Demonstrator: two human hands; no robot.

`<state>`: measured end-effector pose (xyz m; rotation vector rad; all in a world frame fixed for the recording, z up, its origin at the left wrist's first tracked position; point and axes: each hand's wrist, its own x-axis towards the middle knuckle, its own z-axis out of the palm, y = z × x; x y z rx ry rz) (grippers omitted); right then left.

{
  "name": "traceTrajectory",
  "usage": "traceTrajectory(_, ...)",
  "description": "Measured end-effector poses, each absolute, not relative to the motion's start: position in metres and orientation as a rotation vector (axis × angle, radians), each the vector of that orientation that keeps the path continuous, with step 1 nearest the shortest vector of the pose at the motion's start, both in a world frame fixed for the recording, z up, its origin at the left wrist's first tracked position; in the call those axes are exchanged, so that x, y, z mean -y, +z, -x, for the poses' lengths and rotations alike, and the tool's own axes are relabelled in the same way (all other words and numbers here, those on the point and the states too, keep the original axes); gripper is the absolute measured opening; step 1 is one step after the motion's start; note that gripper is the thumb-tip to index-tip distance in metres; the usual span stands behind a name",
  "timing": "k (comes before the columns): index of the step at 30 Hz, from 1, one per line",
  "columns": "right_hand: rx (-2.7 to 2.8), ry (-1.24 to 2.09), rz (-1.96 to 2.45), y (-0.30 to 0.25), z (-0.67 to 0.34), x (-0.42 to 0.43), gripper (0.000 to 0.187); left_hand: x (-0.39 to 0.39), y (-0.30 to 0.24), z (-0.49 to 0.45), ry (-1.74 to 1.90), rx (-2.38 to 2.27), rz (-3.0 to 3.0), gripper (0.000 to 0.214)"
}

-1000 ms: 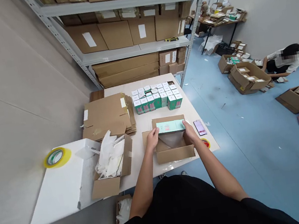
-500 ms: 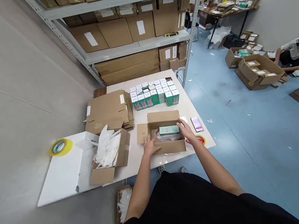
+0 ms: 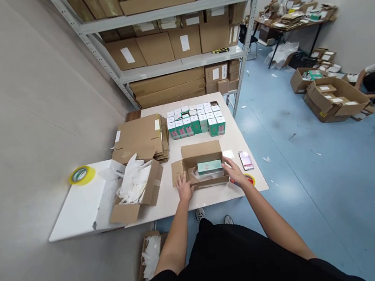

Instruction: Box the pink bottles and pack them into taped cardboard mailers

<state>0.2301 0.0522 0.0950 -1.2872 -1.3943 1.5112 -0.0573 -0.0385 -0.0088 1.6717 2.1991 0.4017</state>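
- I'm seeing the green box (image 3: 209, 167) inside the open carton (image 3: 211, 182), its long axis running left to right.
- Right grip (image 3: 233, 171) is nearer, just off the box's right end, at the carton's right side; can't tell whether it's closed on the wall.
- My left grip (image 3: 184, 188) has fingers spread, touching the carton's front left corner.
- Translucent wrapping (image 3: 197, 175) sits beside the box.
- Left along the desk (image 3: 199, 199), a second carton (image 3: 154, 190) holds white sheets (image 3: 133, 186).
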Motion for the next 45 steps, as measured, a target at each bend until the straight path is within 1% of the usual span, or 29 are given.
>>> traceTrajectory(5, 1.52, 1.581, 1.234, 0.086, -0.22, -0.048, 0.064, 0.078, -0.021, 0.039, 0.569, -2.195, -1.623, 0.009)
traceTrajectory(11, 1.809, 1.618, 1.102, 0.079, -0.17, -0.039, 0.066, 0.136, -0.029, 0.031, 0.764, -2.306, -1.582, 0.013)
traceTrajectory(21, 2.073, 1.615, 0.826, 0.091, -0.057, -0.006, 0.063, 0.217, -0.028, 0.05, 0.851, -2.523, -1.485, 0.015)
traceTrajectory(25, 2.149, 1.581, 0.781, 0.094, -0.015, 0.003, 0.062, 0.238, -0.031, 0.063, 0.871, -2.588, -1.444, 0.022)
traceTrajectory(28, 2.192, 1.532, 0.775, 0.089, 0.012, 0.006, 0.061, 0.247, -0.037, 0.071, 0.896, -2.638, -1.438, 0.022)
traceTrajectory(33, 2.253, 1.416, 0.762, 0.077, 0.056, -0.003, 0.06, 0.248, -0.046, 0.08, 0.912, -2.691, -1.439, 0.015)
traceTrajectory(38, 2.367, 1.23, 0.695, 0.07, 0.106, -0.031, 0.06, 0.239, -0.047, 0.083, 0.929, -2.693, -1.467, 0.012)
traceTrajectory(45, 2.557, 1.043, 0.583, 0.061, 0.177, -0.081, 0.059, 0.221, -0.05, 0.089, 0.953, -2.76, -1.332, 0.017)
